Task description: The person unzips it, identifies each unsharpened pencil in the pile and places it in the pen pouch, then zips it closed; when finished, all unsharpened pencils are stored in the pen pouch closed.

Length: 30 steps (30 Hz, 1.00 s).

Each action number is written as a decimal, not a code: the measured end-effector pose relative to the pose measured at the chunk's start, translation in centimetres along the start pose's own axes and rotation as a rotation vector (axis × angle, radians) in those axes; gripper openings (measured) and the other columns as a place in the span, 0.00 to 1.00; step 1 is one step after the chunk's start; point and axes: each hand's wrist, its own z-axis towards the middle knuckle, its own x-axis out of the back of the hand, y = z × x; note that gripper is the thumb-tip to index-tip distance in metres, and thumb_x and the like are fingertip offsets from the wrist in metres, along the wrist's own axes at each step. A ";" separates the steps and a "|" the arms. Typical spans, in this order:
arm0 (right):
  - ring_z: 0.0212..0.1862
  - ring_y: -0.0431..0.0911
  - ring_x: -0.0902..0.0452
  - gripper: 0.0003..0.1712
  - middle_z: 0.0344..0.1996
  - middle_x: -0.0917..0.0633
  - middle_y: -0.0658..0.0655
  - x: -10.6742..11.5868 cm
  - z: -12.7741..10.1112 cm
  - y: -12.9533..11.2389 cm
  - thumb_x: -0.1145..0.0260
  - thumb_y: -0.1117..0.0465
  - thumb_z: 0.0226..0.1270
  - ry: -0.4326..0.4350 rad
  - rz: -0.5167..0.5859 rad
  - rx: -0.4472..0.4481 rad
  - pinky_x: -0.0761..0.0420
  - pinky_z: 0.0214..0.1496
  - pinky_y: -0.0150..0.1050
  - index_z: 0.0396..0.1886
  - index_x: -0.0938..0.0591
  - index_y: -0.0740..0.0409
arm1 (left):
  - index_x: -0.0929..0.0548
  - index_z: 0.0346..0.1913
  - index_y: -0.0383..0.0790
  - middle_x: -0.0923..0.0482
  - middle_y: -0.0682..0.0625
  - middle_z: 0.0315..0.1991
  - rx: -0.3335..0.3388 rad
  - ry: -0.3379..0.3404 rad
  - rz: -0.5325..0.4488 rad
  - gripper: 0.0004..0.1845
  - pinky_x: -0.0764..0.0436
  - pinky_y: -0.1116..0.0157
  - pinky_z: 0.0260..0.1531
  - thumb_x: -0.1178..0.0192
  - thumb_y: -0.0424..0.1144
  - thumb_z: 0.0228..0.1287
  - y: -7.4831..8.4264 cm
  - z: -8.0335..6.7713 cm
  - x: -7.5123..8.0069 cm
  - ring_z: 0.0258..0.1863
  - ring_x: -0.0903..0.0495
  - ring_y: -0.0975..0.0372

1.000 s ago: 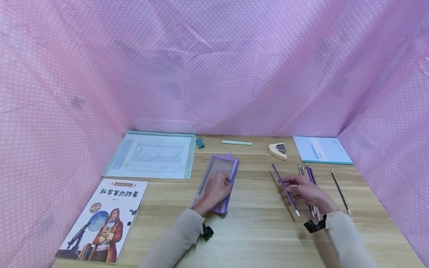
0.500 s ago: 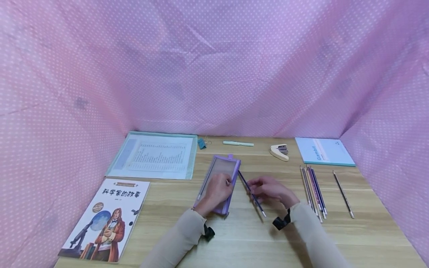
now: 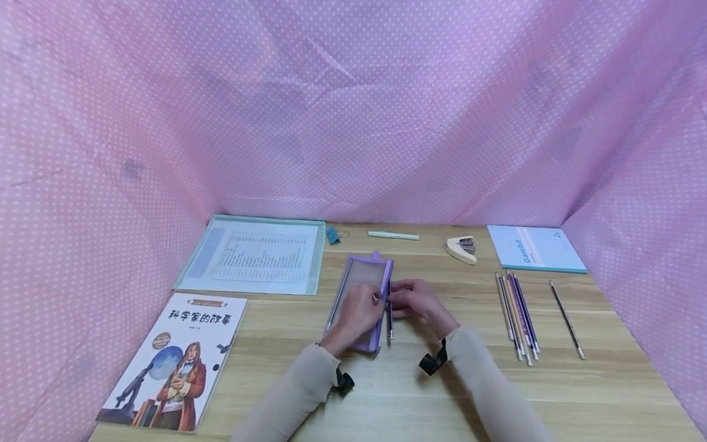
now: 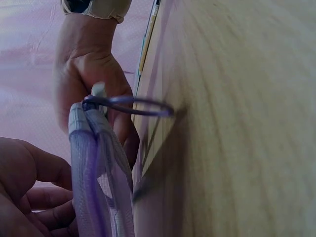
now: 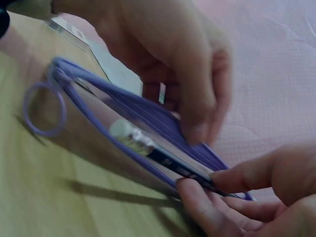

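Beige long sleeves — black wrist straps

Blue booklet, far right of the bench: "Gambit", printed along its length.
Illustrated book, near left: title in large Chinese characters, "科学家的故事".
Round badge on that book's cover: too small to read.
Printed sheet in the clear folder: rows of small text, illegible.
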 end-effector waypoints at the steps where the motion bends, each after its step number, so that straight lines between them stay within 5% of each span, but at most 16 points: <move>1: 0.34 0.41 0.14 0.29 0.39 0.12 0.59 -0.3 0.0 0.0 0.39 0.74 0.65 0.016 0.016 0.003 0.11 0.41 0.39 0.65 0.33 0.79 | 0.12 0.33 0.38 0.14 0.47 0.28 -0.002 0.004 0.001 0.05 0.25 0.70 0.24 0.36 0.31 0.55 0.0 0.0 0.0 0.24 0.22 0.62; 9: 0.30 0.41 0.15 0.27 0.37 0.12 0.61 -2.0 -0.1 0.0 0.40 0.76 0.64 0.123 0.057 0.017 0.12 0.37 0.38 0.62 0.31 0.79 | 0.12 0.30 0.39 0.14 0.47 0.29 0.006 -0.001 -0.008 0.04 0.24 0.68 0.27 0.37 0.30 0.54 0.0 0.1 0.1 0.27 0.21 0.60; 17: 0.32 0.40 0.16 0.25 0.37 0.13 0.60 -1.7 -0.7 0.0 0.42 0.72 0.69 0.112 0.023 0.001 0.12 0.37 0.36 0.64 0.30 0.77 | 0.12 0.32 0.39 0.16 0.47 0.28 0.021 -0.024 -0.018 0.04 0.27 0.71 0.23 0.36 0.31 0.56 0.1 0.1 0.1 0.25 0.24 0.63; 24: 0.34 0.42 0.15 0.25 0.42 0.14 0.65 1.2 -3.5 -0.6 0.42 0.67 0.71 0.144 -0.103 0.030 0.12 0.39 0.39 0.64 0.30 0.74 | 0.12 0.32 0.38 0.16 0.48 0.25 0.009 -0.007 -0.015 0.04 0.28 0.72 0.19 0.37 0.30 0.57 0.1 0.0 0.0 0.21 0.26 0.65; 30: 0.34 0.40 0.16 0.25 0.39 0.15 0.58 6.6 -6.9 -0.9 0.43 0.68 0.72 0.256 -0.201 0.113 0.12 0.40 0.38 0.65 0.32 0.76 | 0.12 0.34 0.37 0.16 0.47 0.25 0.016 -0.019 -0.040 0.05 0.27 0.74 0.17 0.37 0.30 0.60 0.2 -0.1 0.0 0.18 0.26 0.67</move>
